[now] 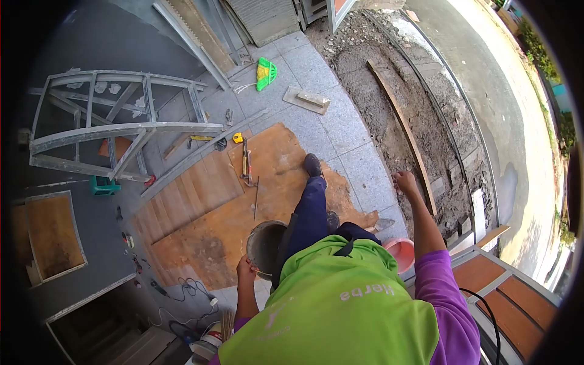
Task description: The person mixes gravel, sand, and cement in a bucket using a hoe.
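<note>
Head view: left hand (246, 269) at near left, fingers closed on edge of round black bucket (260, 248), beside navy-trousered leg (309, 204). Right hand (404, 182) out to right, fingers partly bent; cannot tell whether closed or holding anything. Round pink bucket (401, 250) at near right. One-sided grip could let black bucket tilt or knock leg, spilling any contents. Thin dark rod (256, 198) on worn brown plywood sheet (204, 246), ahead of black bucket, could roll underfoot; ragged sheet edge could catch dark shoe (312, 165).

Left hand (246, 268) holding dark bucket (260, 248), lower centre; right hand (404, 182) hovering right of centre; metal ladder (121, 129) lying upper left.
</note>
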{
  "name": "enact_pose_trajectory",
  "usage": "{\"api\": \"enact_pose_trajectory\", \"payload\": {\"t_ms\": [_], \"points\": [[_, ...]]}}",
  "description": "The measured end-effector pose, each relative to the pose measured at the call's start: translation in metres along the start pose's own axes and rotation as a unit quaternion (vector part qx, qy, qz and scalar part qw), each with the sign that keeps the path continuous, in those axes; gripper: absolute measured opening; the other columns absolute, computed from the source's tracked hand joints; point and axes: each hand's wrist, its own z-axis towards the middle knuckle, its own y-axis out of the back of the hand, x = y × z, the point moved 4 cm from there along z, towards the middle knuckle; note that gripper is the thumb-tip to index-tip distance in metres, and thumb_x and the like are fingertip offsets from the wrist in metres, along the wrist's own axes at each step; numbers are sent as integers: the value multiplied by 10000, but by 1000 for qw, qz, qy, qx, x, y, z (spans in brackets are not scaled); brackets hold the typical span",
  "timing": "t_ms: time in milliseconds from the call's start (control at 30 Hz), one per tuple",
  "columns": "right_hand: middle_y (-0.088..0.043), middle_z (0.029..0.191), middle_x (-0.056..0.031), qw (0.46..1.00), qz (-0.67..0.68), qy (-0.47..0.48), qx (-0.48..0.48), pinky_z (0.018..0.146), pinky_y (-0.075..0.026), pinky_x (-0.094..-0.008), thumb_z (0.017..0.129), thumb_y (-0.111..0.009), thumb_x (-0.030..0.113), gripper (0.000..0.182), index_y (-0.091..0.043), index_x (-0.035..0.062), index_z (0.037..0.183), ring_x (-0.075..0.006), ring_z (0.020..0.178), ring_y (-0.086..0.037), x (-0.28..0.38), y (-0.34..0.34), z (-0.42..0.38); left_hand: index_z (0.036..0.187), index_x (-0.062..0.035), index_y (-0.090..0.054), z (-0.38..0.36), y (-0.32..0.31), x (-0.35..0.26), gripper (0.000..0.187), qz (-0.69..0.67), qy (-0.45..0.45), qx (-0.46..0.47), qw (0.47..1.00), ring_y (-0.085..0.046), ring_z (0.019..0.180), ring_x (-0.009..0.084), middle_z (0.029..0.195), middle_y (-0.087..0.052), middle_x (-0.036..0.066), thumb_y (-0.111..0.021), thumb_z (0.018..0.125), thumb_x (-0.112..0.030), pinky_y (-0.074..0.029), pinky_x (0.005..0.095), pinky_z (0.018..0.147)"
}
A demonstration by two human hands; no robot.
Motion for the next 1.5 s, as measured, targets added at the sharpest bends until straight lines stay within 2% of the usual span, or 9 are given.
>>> {"api": "enact_pose_trajectory", "payload": {"t_ms": [167, 367, 567, 667, 733, 833, 1000, 1233, 1500], "points": [[-708, 904, -264, 933, -198, 293, 62, 828, -551, -504, 891, -590, 293, 321, -717, -2, 896, -428, 900, -691, 136, -69, 35, 719, -161, -487, 27, -90, -71, 344, 150, -54, 16, 987, -372, 361, 156, 479, -368, -16, -648, 969, -333, -446, 369, 440], [-714, 912, -256, 908, -289, 271, 134, 837, -558, -525, 884, -578, 286, 310, -678, 1, 952, -448, 913, -695, 237, -107, 55, 735, -131, -530, 31, -217, -161, 346, 288, -147, 48, 945, -398, 486, 105, 583, -390, -36, -659, 968, -353, -367, 309, 477], [-701, 1042, -249, 868, -319, 334, 181, 901, -542, -513, 889, -578, 305, 335, -667, 29, 1058, -424, 1016, -683, 302, -121, 66, 724, 17, -534, 40, -350, -263, 474, 421, -298, 80, 853, -439, 576, 178, 593, -438, 89, -645, 971, -371, -384, 398, 555], [-677, 1168, -191, 830, -361, 379, 192, 980, -509, -467, 880, -632, 310, 328, -670, 34, 1055, -356, 1170, -630, 332, -118, 75, 689, -43, -533, -12, -420, -327, 470, 457, -400, 99, 788, -385, 568, 86, 611, -413, -29, -654, 974, -396, -325, 330, 513], [-622, 1300, -185, 786, -403, 399, 246, 1114, -405, -474, 851, -678, 312, 416, -650, 11, 1136, -331, 1312, -534, 357, -113, 80, 739, 32, -564, -56, -472, -361, 497, 466, -408, 110, 777, -424, 591, 157, 610, -464, 98, -649, 971, -400, -385, 390, 565], [-567, 1388, -214, 693, -395, 601, 58, 1151, -338, -505, 888, -578, 255, 449, -623, -12, 1247, -339, 1340, -497, 382, -94, 97, 758, 71, -592, -100, -553, -409, 524, 489, -439, 124, 743, -444, 592, 190, 600, -502, 153, -648, 970, -405, -415, 416, 581], [-413, 1562, -229, 660, -421, 623, 4, 1244, -180, -547, 995, -411, 201, 500, -477, -22, 1437, -350, 1500, -325, 411, -54, 183, 709, 65, -563, -178, -696, -468, 549, 524, -461, 155, 699, -404, 566, 152, 558, -456, 92, -653, 973, -408, -385, 389, 537], [-623, 1311, -178, 629, -495, 599, -10, 1202, -270, -500, 937, -487, 239, 440, -584, -14, 1283, -310, 1318, -523, 429, 70, 284, 645, -19, -517, -234, -871, -478, 505, 539, -452, 287, 650, -356, 567, 62, 580, -414, -41, -665, 979, -367, -299, 309, 492], [-640, 899, -86, 715, -461, 525, -34, 976, -397, -384, 851, -555, 193, 162, -646, 65, 894, -247, 971, -593, 406, 166, 342, 689, 39, -584, -277, -1036, -459, 492, 575, -465, 399, 541, -411, 565, 81, 549, -451, 32, -682, 954, -365, -364, 339, 504]]}}
